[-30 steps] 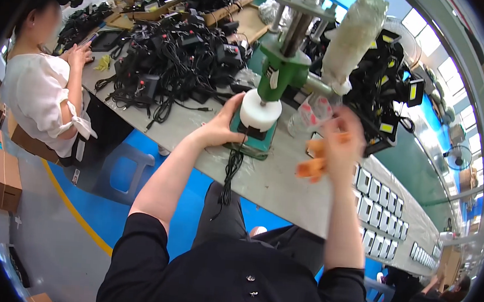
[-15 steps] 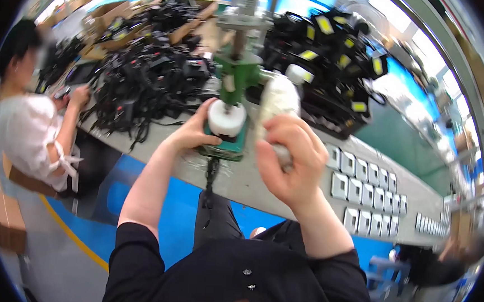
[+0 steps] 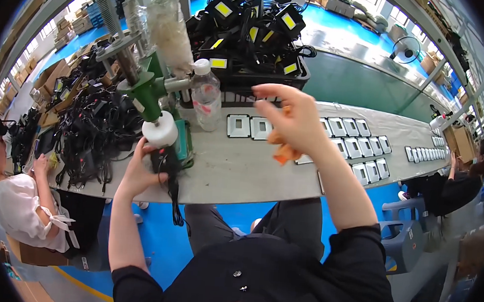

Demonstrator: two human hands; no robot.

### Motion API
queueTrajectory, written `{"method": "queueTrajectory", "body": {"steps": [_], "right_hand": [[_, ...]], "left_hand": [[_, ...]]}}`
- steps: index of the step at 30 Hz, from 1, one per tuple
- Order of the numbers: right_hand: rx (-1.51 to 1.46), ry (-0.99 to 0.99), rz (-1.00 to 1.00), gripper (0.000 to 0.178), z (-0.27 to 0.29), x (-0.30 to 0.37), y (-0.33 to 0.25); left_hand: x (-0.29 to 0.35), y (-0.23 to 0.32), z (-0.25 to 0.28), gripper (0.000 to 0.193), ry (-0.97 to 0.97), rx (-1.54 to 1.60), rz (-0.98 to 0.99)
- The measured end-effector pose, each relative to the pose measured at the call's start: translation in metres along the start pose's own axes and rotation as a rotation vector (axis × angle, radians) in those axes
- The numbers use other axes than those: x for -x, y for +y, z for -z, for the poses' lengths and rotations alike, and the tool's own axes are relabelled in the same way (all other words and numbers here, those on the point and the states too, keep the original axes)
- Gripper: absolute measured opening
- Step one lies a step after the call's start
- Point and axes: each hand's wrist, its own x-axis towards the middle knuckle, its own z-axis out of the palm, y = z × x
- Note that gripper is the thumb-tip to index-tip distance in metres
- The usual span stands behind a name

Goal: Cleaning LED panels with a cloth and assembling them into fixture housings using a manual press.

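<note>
2 hands are at work over the grey table (image 3: 240, 176). The left hand (image 3: 142, 169) is closed around a small black part with a cord (image 3: 169, 171) at the table's near edge, directly under the white round foot (image 3: 161, 129) of a green bench press (image 3: 148, 91); the cord hangs down off the edge. The right hand (image 3: 292, 118) is raised above the table, fingers loosely curled, pinching a small orange piece (image 3: 284, 151) that looks like a scrap of cloth or film; what it is cannot be told for certain.

I judge the black part light and rigid, its cord limp and prone to snagging, so it is best gripped by the body, with the fingers kept out from under the white foot. The orange piece seems soft and nearly weightless, needing only a fingertip pinch.

Just beside the press stands a clear plastic bottle (image 3: 206, 95). Rows of flat white-framed panels (image 3: 354, 147) lie across the table to the right, and a black crate of floodlights (image 3: 256, 34) sits behind. A heap of black corded parts (image 3: 94, 132) lies to the left, where another person in a white top (image 3: 21, 214) works.
</note>
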Motion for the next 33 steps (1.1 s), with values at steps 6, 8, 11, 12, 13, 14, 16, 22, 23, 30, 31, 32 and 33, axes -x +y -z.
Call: {"method": "queueTrajectory", "body": {"steps": [6, 8, 11, 12, 13, 14, 16, 22, 23, 30, 31, 32, 33], "right_hand": [[0.492, 0.088, -0.198, 0.082, 0.061, -0.076, 0.085], [0.690, 0.140, -0.167, 0.098, 0.068, -0.114, 0.105], [0.816, 0.124, -0.264, 0.111, 0.059, -0.159, 0.104], [0.867, 0.130, -0.268, 0.115, 0.059, -0.170, 0.114], [0.841, 0.099, -0.292, 0.116, 0.052, -0.181, 0.110], [0.850, 0.074, -0.342, 0.117, 0.053, -0.187, 0.112], [0.875, 0.043, -0.309, 0.078, 0.055, -0.201, 0.120], [0.208, 0.082, -0.487, 0.050, 0.090, -0.209, 0.105], [0.069, 0.155, -0.485, 0.048, 0.098, -0.208, 0.108], [-0.172, 0.149, -0.290, 0.040, 0.108, -0.206, 0.076], [-0.201, 0.108, -0.239, 0.040, 0.108, -0.207, 0.074], [-0.237, 0.065, -0.184, 0.040, 0.107, -0.209, 0.072], [-0.269, 0.087, -0.190, 0.038, 0.105, -0.210, 0.069]], "left_hand": [[0.044, 0.031, 0.085, 0.099, 0.165, 0.024, -0.113], [0.028, 0.020, 0.129, 0.091, 0.342, 0.068, -0.153], [-0.021, -0.007, 0.215, 0.066, 0.612, -0.058, -0.203], [-0.043, 0.005, 0.223, 0.061, 0.786, -0.084, -0.195], [-0.056, -0.024, 0.277, 0.061, 0.906, -0.370, -0.232], [-0.080, -0.011, 0.271, 0.070, 1.030, -0.686, -0.170], [-0.116, -0.044, 0.306, 0.079, 1.038, -0.972, -0.120], [-0.162, -0.097, 0.294, 0.069, 1.050, -0.932, -0.059], [-0.158, -0.081, 0.280, 0.065, 1.106, -0.906, -0.190], [-0.052, 0.076, 0.168, 0.041, 1.206, -0.434, -0.713], [-0.043, 0.091, 0.146, 0.039, 1.155, -0.414, -0.774], [-0.033, 0.110, 0.124, 0.038, 1.106, -0.401, -0.835], [-0.027, 0.125, 0.098, 0.035, 1.034, -0.359, -0.871]]}}
